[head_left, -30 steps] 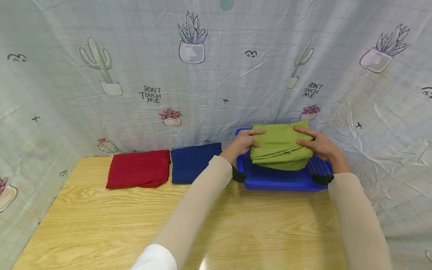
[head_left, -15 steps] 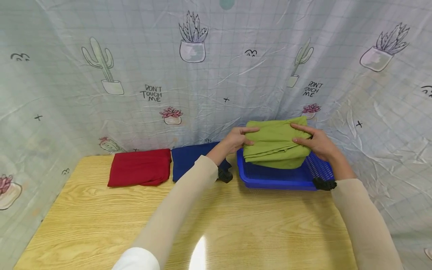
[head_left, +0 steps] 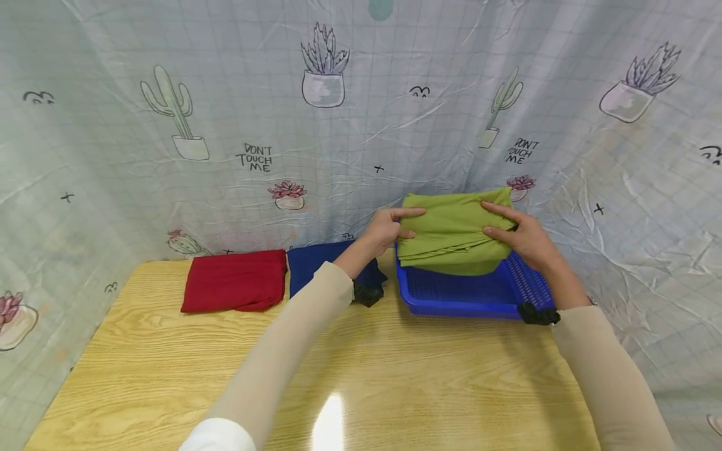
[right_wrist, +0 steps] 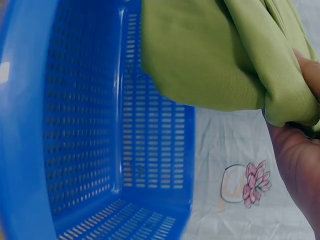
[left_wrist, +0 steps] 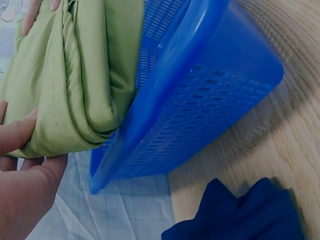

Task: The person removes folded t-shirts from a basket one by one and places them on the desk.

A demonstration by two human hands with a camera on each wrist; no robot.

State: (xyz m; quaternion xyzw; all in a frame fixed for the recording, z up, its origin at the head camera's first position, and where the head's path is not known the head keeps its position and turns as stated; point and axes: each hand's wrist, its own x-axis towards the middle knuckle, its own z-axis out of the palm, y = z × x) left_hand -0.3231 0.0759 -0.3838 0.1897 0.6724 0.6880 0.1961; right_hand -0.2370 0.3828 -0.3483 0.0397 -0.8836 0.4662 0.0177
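A folded green cloth [head_left: 454, 219] is held up between both hands over the back part of a blue plastic basket [head_left: 462, 308]. At its left end my left hand [head_left: 385, 229] pinches the folds, fingers on top. My right hand [head_left: 527, 238] grips the opposite end, thumb and fingers around the layers. In the left wrist view the stacked folds [left_wrist: 60, 90] overlap the basket's rim [left_wrist: 185, 55], with left fingers [left_wrist: 17, 134] at the edge. The right wrist view shows a lower layer of the cloth [right_wrist: 200, 55] drooping beside the perforated basket wall [right_wrist: 155, 135].
A folded red cloth [head_left: 234, 280] lies on the wooden table [head_left: 429, 376] at the left. Beside it a folded blue cloth [head_left: 310, 263] is partly covered by my left forearm. A printed curtain [head_left: 361, 125] hangs right behind the table.
Both hands have shifted the green cloth left and upward, toward the back of the basket. My left forearm has swung left over the blue cloth, while the basket stays about where it was.
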